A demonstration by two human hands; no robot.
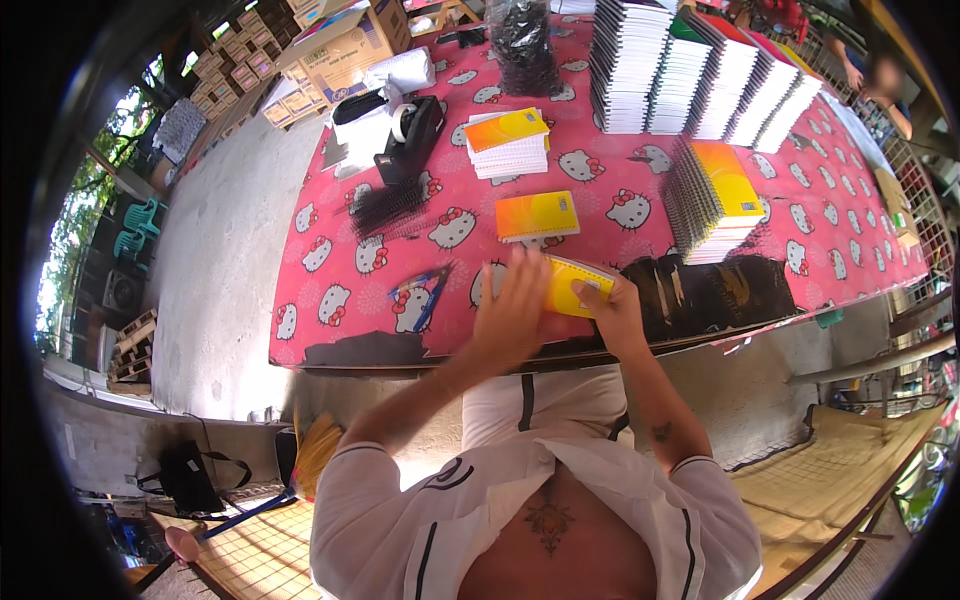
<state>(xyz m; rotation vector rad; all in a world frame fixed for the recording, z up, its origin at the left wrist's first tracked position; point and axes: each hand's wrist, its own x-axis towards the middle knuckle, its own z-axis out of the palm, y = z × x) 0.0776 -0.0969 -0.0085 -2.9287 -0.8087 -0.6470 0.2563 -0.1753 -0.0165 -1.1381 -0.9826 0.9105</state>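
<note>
Far left of tabletop (330, 345): a black comb-like bundle of binding spirals (385, 207) and a black tape dispenser (412, 130) lie unused beside some pens (420, 290).
Left hand (512, 310): fingers spread and lifted, palm against the near end of the yellow notebook (575, 285); it looks to be pressing or smoothing, not gripping.
Yellow notebook: at the near edge of the tabletop, between both hands, the one being worked on.
Right hand (612, 315): fingers curled, pinching the notebook's right end.
Done, by my reckoning: one orange notebook (537, 215) lies just beyond, a small pile (507, 140) further back.
Right: a spiral-bound stack (712, 200) and tall rows of notebooks (700, 70) suggest much is finished; black covers (720, 290) remain.
</note>
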